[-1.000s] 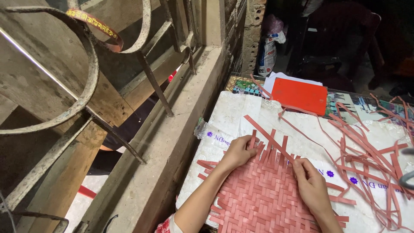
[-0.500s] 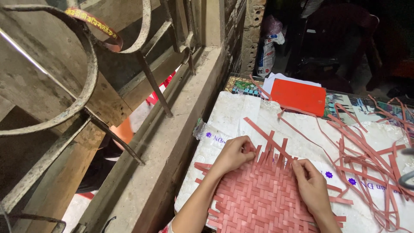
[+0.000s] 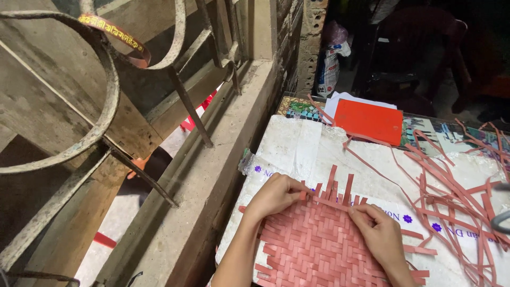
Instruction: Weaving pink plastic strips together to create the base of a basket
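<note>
A pink woven mat of flat paper strips (image 3: 319, 250) lies on a white plastic sheet (image 3: 297, 146). My left hand (image 3: 276, 195) rests on the mat's far left corner, its fingers pinching a strip end. My right hand (image 3: 378, 234) presses on the mat's far edge, fingertips on a cross strip. Loose strip ends (image 3: 340, 186) stick up between the two hands.
A tangle of loose pink strips (image 3: 457, 191) lies to the right. A red card (image 3: 369, 121) on white paper sits at the far side. A concrete ledge (image 3: 212, 159) and a curved metal grille (image 3: 101, 106) run along the left. A chair (image 3: 414, 58) stands beyond.
Both hands have shifted slightly toward each other along the mat's far edge. The view has tilted a little, and the mat lies in the same spot.
</note>
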